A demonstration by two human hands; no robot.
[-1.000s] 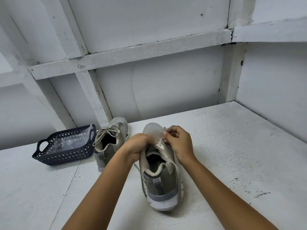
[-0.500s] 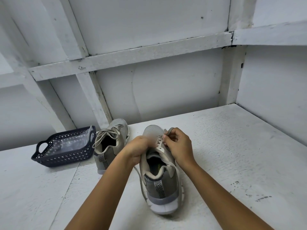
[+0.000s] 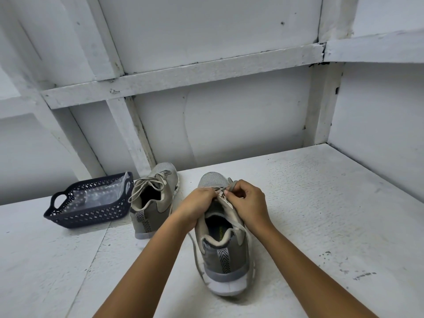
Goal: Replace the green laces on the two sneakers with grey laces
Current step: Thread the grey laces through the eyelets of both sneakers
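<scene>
Head view: pinching a lace loop (image 3: 232, 186) at front of near sneaker (image 3: 226, 255) with right hand (image 3: 249, 204), left hand (image 3: 197, 205) curled on its upper; second sneaker (image 3: 153, 203) laced, beside dark basket (image 3: 91, 218).

Left grip (image 3: 197, 203) and right grip (image 3: 247, 203) cover the eyelets of the near sneaker (image 3: 226, 255); only a loop of lace (image 3: 232, 185) peeks out, left fingertips hidden. Forearms cut by the bottom edge. Bag (image 3: 96, 196) in the basket (image 3: 91, 216): contents unreadable.

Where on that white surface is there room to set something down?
Widest bare patch of the white surface: right of the near sneaker, out to the side wall. Another lies in front of the basket. Crowded where basket, far sneaker, left hand and right hand cluster.
</scene>
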